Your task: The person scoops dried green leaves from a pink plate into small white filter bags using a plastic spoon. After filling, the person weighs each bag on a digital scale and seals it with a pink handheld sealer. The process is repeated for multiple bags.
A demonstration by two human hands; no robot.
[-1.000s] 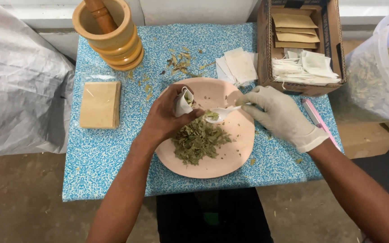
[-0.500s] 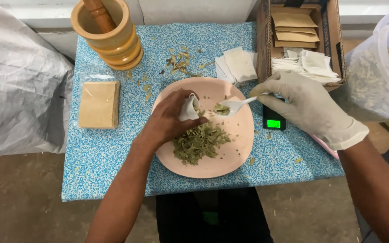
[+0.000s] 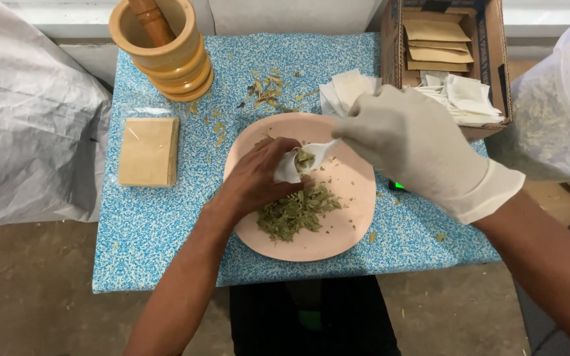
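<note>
White sachet [image 3: 287, 170] pinched in left hand [image 3: 258, 177] grip; gloved right hand [image 3: 407, 142] grip grasps spoon [image 3: 316, 153] at its mouth.

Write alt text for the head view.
A bare left hand holds a small white pouch open over a pink plate of dried herbs, while the gloved right hand tips a white spoon into it.

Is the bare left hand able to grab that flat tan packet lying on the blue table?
Probably yes, but not right away. The left hand is pinching a small white bag over the pink plate. Only bare blue table lies between it and the tan packet.
</note>
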